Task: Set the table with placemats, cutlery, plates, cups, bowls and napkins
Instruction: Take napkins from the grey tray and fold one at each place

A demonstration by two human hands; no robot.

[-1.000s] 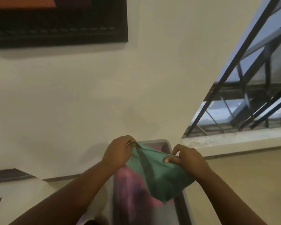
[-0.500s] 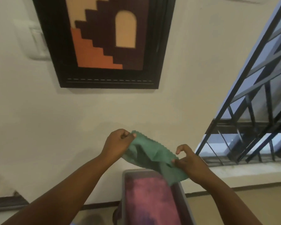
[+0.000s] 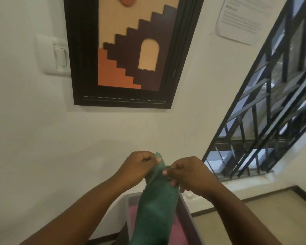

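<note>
A green cloth napkin (image 3: pixel 155 207) hangs folded lengthwise in front of me, above a grey plastic bin (image 3: pixel 187 209). My left hand (image 3: pixel 136 167) pinches its top edge between thumb and curled fingers. Close beside it, my right hand (image 3: pixel 189 172) pinches the same top edge. The two hands are almost touching. Inside the bin lies a pink cloth (image 3: pixel 177 232), partly hidden by the napkin.
A white wall stands straight ahead with a framed picture (image 3: pixel 127 53), a light switch (image 3: pixel 59 57) and a taped paper notice (image 3: pixel 242 18). A barred window (image 3: pixel 265 124) with a sill is at the right. Beige floor (image 3: pixel 265 213) shows at the lower right.
My hands have come together, so the napkin that was stretched wide between them now hangs folded and narrow. The view has tilted up, showing more of the picture.
</note>
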